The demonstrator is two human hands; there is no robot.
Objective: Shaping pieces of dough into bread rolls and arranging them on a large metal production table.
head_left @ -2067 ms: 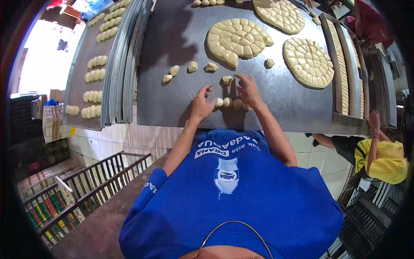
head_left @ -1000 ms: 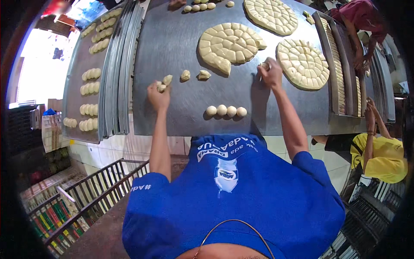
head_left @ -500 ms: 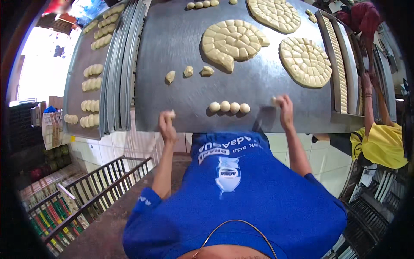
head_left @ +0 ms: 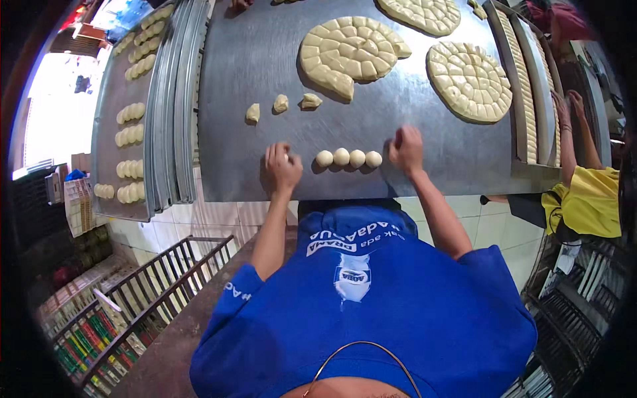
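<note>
My left hand (head_left: 283, 167) is curled on the metal tabletop, with a bit of a dough piece (head_left: 286, 157) showing between its fingers. My right hand (head_left: 407, 151) is cupped against the table on the other side; its fingers hide the dough piece that showed in it half a second ago. Between the hands sits a row of several smooth, round dough balls (head_left: 341, 157). Farther off lie three rough dough lumps (head_left: 281, 103). Beyond them spreads a large flat dough round (head_left: 352, 53), scored into small pieces, with part of its edge gone.
Two more scored dough rounds (head_left: 470, 83) (head_left: 424, 14) lie at the right and far right. Stacked trays (head_left: 174, 113) holding shaped dough stand left. Long pans (head_left: 517, 86) line the right end, near a co-worker in a yellow shirt (head_left: 584, 202). A dark rack (head_left: 166, 285) stands lower left.
Both hands have moved inward and away from me onto the table, closer to the row of balls. The pieces in them are now mostly or wholly covered. A hand appears at the far edge.
</note>
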